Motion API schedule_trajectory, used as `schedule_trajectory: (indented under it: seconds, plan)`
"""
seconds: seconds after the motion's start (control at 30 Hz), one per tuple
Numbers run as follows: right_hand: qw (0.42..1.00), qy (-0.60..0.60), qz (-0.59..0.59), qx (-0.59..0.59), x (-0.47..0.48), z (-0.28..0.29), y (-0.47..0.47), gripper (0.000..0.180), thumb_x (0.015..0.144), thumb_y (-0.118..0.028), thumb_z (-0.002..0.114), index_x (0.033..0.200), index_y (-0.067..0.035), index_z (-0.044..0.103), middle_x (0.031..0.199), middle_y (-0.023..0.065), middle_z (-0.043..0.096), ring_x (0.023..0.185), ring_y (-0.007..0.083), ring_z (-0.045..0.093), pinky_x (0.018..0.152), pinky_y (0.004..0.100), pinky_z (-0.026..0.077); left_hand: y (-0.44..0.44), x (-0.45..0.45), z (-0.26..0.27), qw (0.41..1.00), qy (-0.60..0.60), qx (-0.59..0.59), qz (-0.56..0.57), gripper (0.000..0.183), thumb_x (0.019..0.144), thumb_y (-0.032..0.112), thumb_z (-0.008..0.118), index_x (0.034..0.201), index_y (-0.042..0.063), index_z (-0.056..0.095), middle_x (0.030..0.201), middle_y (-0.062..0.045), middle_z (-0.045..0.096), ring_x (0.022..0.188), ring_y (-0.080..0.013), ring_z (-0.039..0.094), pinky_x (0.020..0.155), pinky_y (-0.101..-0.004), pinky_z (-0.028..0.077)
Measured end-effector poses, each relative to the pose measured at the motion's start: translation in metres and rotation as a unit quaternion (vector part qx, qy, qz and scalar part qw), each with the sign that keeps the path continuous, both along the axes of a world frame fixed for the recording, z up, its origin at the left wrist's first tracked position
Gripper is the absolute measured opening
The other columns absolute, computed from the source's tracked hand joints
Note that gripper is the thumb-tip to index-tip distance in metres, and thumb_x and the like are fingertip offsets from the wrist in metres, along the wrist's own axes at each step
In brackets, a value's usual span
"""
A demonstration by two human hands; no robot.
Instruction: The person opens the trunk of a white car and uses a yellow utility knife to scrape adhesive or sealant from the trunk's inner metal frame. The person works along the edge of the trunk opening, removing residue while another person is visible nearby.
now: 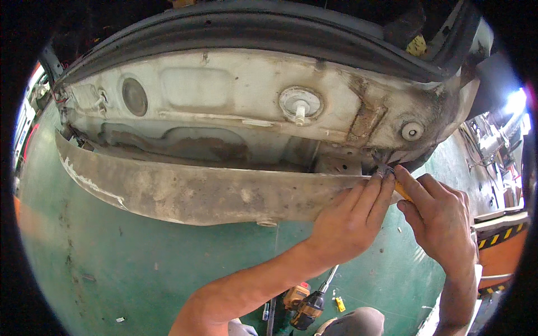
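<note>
A dirty vehicle body with off-white sheet metal spans the view. Along its lower side lies a long curved metal bumper bar, grey-brown and scuffed. My left hand rests over the bar's right end, its fingers together at the upper edge. Beside it, my right hand grips a yellow-handled tool, its tip pointing up-left into a dark gap between bar and body. The tool's kind is unclear, and my left fingertips are close to its tip. Whether they pinch something is hidden.
A cordless impact wrench with a long extension lies on the green floor near my knee. A small yellow object is beside it. At the right stands an orange unit with black-yellow striping.
</note>
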State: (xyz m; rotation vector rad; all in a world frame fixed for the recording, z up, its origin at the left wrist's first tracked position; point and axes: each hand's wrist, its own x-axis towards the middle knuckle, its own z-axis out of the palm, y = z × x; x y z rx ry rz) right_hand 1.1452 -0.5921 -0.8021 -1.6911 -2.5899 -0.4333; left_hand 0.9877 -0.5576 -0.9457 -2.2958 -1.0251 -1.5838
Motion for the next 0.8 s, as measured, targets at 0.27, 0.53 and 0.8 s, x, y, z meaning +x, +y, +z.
schedule_trajectory:
  seconds: [0.27, 0.53, 0.8]
  plan:
    - [0.997, 0.008, -0.014, -0.081, -0.026, 0.015, -0.002, 0.06, 0.089, -0.007, 0.069, 0.147, -0.001, 0.056, 0.098, 0.0174, 0.066, 0.087, 0.0413, 0.068, 0.081, 0.0526, 0.052, -0.003, 0.002, -0.001, 0.999, -0.019, -0.024, 0.012, 0.062, 0.08, 0.012, 0.072, 0.137, -0.01, 0.06, 0.122, -0.022, 0.068, 0.102, -0.0326, 0.068, 0.086, -0.0403, 0.06]
    - [0.994, -0.058, -0.019, -0.089, -0.035, 0.024, -0.003, 0.054, 0.092, -0.013, 0.07, 0.143, -0.002, 0.058, 0.095, 0.0148, 0.067, 0.083, 0.0356, 0.07, 0.071, 0.0489, 0.056, -0.002, 0.004, -0.001, 0.998, -0.054, -0.025, 0.009, 0.057, 0.08, 0.012, 0.07, 0.132, -0.009, 0.062, 0.117, -0.02, 0.068, 0.099, -0.0325, 0.068, 0.084, -0.0407, 0.06]
    - [0.997, -0.04, -0.005, -0.067, -0.038, 0.02, 0.0, 0.057, 0.085, -0.007, 0.072, 0.141, 0.0, 0.061, 0.093, 0.0177, 0.065, 0.076, 0.0401, 0.066, 0.069, 0.0508, 0.053, -0.003, 0.004, 0.001, 0.998, -0.052, -0.04, 0.019, 0.055, 0.08, 0.012, 0.069, 0.131, -0.01, 0.063, 0.116, -0.02, 0.068, 0.097, -0.0316, 0.067, 0.082, -0.0397, 0.06]
